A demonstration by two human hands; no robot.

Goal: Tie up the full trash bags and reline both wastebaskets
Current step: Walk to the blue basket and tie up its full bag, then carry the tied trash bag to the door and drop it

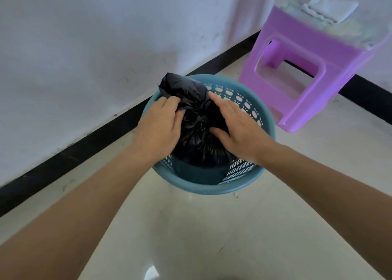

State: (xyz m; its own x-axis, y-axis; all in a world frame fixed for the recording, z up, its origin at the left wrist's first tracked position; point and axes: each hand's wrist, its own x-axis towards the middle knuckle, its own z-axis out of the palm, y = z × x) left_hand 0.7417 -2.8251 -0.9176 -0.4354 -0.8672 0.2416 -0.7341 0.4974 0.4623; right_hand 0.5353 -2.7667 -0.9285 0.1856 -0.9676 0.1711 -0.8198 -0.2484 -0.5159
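A round blue plastic wastebasket (203, 187) with a perforated wall stands on the pale floor near the wall. A black trash bag (199, 131) sits inside it, its top gathered into a bunch that sticks up at the far left of the rim. My left hand (159, 125) grips the gathered plastic on the bag's left side, fingers curled into it. My right hand (235, 129) lies on the bag's right side, with the thumb hooked into the plastic and the fingers stretched along it. The bag's contents are hidden.
A purple plastic stool (307, 67) stands right behind the basket at the upper right, with a white cloth (331, 8) and patterned wrapping on its seat. A white wall with a black baseboard (84, 137) runs diagonally on the left. Pale glossy floor lies in front.
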